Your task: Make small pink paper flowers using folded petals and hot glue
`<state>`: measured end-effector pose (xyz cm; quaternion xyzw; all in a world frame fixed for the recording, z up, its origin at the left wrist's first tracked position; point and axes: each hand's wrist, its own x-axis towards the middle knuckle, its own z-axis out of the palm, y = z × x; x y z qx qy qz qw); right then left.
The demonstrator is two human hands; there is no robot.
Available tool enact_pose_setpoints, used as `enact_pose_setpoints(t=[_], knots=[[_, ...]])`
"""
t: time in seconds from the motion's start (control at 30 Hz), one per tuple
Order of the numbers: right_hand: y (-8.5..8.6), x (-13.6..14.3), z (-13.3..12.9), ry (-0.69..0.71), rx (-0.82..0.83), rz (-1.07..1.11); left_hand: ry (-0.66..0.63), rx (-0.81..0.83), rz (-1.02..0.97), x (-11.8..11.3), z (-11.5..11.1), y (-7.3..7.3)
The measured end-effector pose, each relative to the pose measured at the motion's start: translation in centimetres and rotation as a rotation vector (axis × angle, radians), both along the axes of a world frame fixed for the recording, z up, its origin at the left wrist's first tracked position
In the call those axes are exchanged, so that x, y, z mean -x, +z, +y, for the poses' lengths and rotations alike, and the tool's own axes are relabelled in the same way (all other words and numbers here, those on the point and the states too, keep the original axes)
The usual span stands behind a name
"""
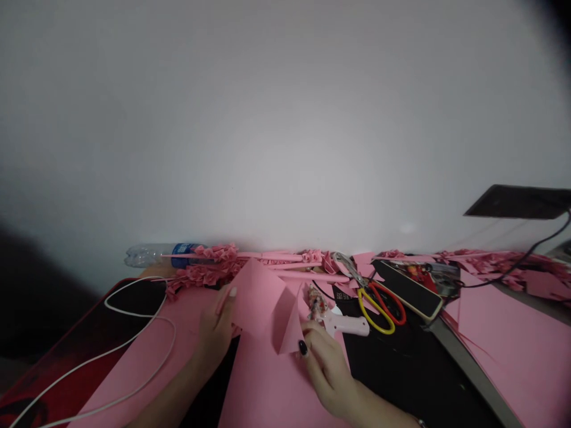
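Between my hands a pink paper sheet [261, 294] is held up off the table, its right side curling over. My left hand [216, 324] pinches the sheet's left edge, thumb on top. At the curled right corner, my right hand [323, 362] grips the paper between thumb and fingers; a dark nail shows. Below lies another pink sheet [267, 380] on the black mat [383, 368]. Just past my right hand is a white glue gun [348, 324] with a speckled, multicoloured part. Scissors [381, 309] with yellow and red handles rest to its right.
A phone [413, 288] lies right of the scissors. Pink paper flowers and rolled stems [285, 258] line the wall, with a plastic bottle [151, 255] at left. A white cable [134, 351] loops across the left side. Pink sheets [513, 333] are stacked at right.
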<state>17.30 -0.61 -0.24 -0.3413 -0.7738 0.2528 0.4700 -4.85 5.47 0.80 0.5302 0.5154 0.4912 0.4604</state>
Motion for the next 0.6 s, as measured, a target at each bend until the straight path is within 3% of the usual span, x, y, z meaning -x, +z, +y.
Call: enact_pose_setpoints(t=[0.07, 0.2, 0.37, 0.5, 0.6], knots=[[-0.1, 0.0, 0.0, -0.010, 0.003, 0.005, 0.208, -0.140, 0.047, 1.0, 0.3, 0.5], [-0.2, 0.0, 0.1, -0.040, 0.018, 0.001, 0.250, -0.171, 0.124, 3.2, 0.9, 0.8], [-0.2, -0.1, 0.0, -0.024, 0.023, 0.000, 0.345, -0.235, 0.645, 5.4, 2.5, 0.8], [-0.2, -0.1, -0.2, 0.025, 0.012, 0.033, 0.432, -0.534, 0.917, 5.5, 3.1, 0.9], [0.0, -0.1, -0.3, 0.031, -0.010, 0.056, 0.446, -0.786, 0.886, 4.6, 2.3, 0.9]])
